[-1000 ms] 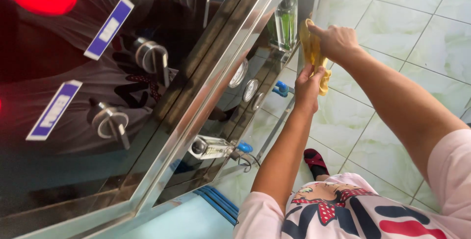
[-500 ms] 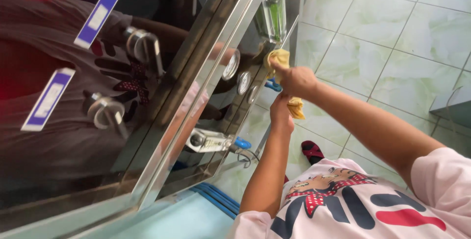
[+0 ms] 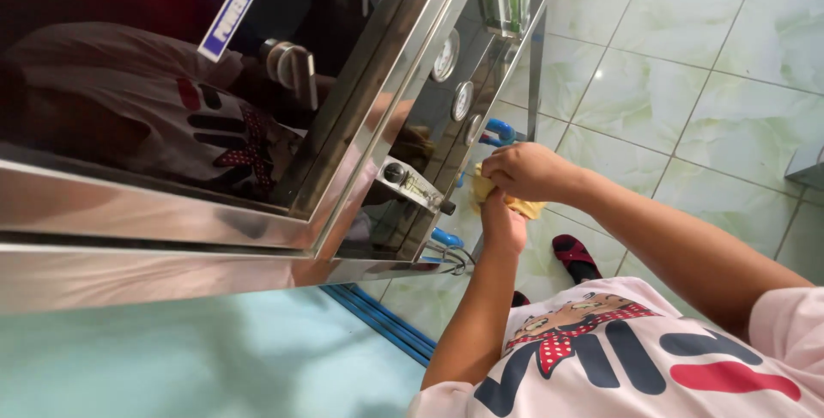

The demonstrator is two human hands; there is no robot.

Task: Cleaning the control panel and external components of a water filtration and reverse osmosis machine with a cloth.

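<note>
Yellow cloth [image 3: 515,203] is gripped by both hands, low beside the steel machine's glass front [image 3: 386,135]. The right hand [image 3: 525,171] is closed over its top; the left hand [image 3: 502,227] pinches it from below. Beside them are round gauges [image 3: 453,79] and a blue pipe [image 3: 499,133], above the green tiled floor [image 3: 687,66].

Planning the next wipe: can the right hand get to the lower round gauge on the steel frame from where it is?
Probably yes. The right hand, gripping the yellow cloth with the left hand, sits just below and right of the lower round gauge, with nothing between them.
</note>
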